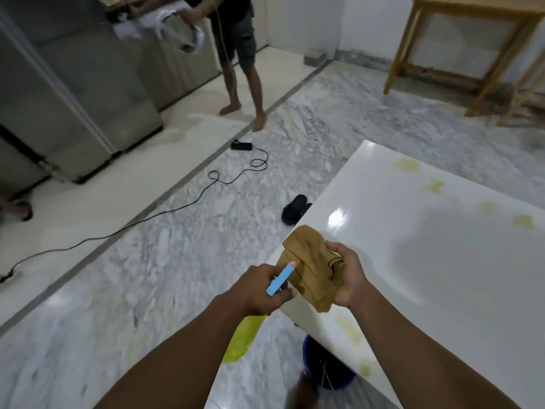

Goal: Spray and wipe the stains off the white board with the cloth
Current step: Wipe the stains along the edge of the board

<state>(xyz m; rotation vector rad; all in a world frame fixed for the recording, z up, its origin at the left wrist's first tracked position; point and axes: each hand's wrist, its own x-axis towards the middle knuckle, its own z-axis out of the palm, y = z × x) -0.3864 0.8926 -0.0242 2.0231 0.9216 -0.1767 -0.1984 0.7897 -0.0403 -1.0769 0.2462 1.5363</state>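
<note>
We are holding the soft, limp cloth (309,261) bunched in our right hand (348,276) over the glossy white board's (427,261) near corner, while our left hand (259,287) is gripping the probably light spray bottle (280,278) at its blue head.

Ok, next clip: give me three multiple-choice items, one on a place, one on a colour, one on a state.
1. Where is the blue bucket? A) under the white board B) on a chair C) on top of the board
2. What colour is the cloth? A) white B) mustard brown C) red
3. The left hand holds? A) nothing B) the cloth C) the spray bottle
Answers: 1 A, the board's edge overhangs it; 2 B, brown fabric in the right hand; 3 C, fingers wrap its blue head.
</note>
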